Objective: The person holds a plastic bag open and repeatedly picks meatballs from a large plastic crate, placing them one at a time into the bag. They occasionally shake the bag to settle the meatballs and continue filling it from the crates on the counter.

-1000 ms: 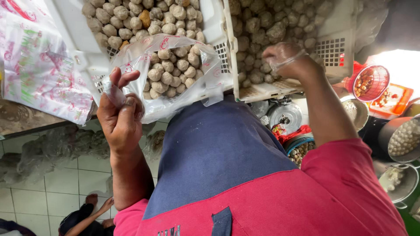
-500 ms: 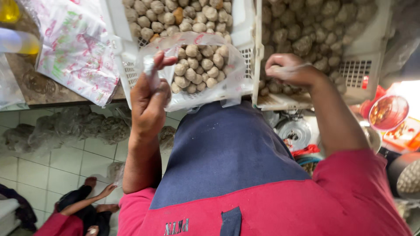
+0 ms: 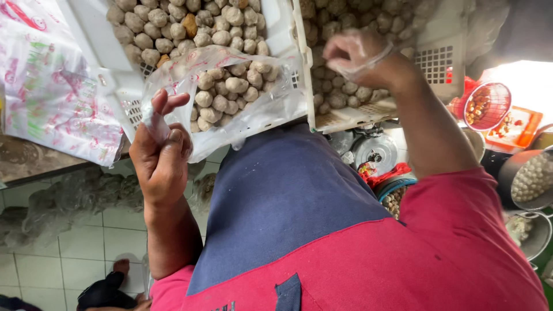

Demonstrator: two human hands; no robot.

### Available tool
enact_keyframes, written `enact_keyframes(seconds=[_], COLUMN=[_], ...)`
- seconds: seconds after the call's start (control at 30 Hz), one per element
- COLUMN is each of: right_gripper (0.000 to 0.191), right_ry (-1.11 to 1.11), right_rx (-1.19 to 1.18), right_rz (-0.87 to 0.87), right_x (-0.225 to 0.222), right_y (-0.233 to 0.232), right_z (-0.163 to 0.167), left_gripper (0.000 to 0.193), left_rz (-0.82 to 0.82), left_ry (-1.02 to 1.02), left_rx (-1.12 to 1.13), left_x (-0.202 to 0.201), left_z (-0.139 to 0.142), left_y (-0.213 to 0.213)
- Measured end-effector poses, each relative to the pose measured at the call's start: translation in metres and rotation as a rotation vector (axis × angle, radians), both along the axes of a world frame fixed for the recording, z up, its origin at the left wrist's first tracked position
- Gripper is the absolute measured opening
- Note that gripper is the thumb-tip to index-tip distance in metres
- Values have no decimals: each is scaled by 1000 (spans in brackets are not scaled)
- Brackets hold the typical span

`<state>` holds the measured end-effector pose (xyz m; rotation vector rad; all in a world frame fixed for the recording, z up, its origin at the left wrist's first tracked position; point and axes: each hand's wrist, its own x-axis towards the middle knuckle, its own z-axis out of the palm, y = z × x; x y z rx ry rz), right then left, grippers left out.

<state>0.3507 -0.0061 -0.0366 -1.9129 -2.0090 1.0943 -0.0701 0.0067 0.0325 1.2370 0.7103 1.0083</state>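
My left hand (image 3: 161, 155) pinches the twisted edge of a clear plastic bag (image 3: 262, 115) partly filled with brownish-grey meatballs (image 3: 224, 86). The bag rests against the front of a white plastic crate (image 3: 98, 34) heaped with the same meatballs. My right hand (image 3: 357, 55), in a thin clear glove, is curled knuckles-up into the meatballs of a second white crate (image 3: 443, 63) to the right, gripping some of them. Below both arms are my red shirt and blue apron.
A stack of printed white plastic bags (image 3: 52, 86) lies left of the crates on a counter. A red strainer (image 3: 487, 106) and metal pots (image 3: 530, 178) with food stand at the right. A tiled floor (image 3: 69, 247) and another person's limb (image 3: 109, 288) show below left.
The view has swung to the left and closer. My left hand keeps its hold on the bag's edge; my right hand stays curled in the right crate.
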Motion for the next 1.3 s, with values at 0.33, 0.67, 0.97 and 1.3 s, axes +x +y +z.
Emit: enact_keyframes(seconds=[0.33, 0.67, 0.97, 1.3], right_gripper=[20, 19, 42, 40], right_ry=[-662, -699, 243, 692], right_rx=[-217, -175, -480, 301], right_rz=[203, 252, -252, 263], right_x=[23, 9, 15, -104], right_y=[-39, -24, -9, 26], right_z=[-112, -119, -20, 66], left_gripper=[54, 57, 65, 58], left_rz=[9, -3, -36, -55], left_ry=[11, -33, 6, 97], left_rx=[-24, -39, 21, 52], left_x=[-5, 1, 6, 16], left_z=[-7, -2, 10, 13], left_y=[1, 6, 18, 9])
